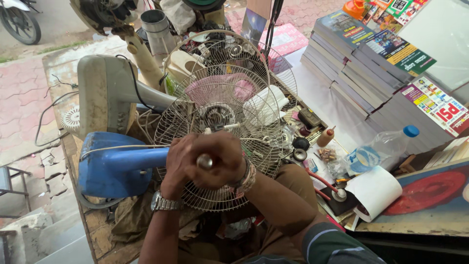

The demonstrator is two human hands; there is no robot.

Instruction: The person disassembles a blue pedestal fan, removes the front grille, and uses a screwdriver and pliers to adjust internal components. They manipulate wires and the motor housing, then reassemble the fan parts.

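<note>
Both my hands are clasped together over a tool whose rounded metal end (204, 161) pokes out between them. My left hand (179, 164) wears a metal wristwatch; my right hand (225, 161) wears bead bracelets. They press down in front of a wire fan guard (195, 98) lying face up, with the fan motor hub (217, 116) at its centre. The tool's tip is hidden by my hands. A blue fan base (112, 166) lies just left of my hands.
A grey fan base (100, 95) and a second wire guard (254, 54) lie behind. Stacks of books (361, 63) fill the right side. A plastic water bottle (381, 149), a small glue bottle (326, 137), a paper roll (373, 190) and small parts sit at right.
</note>
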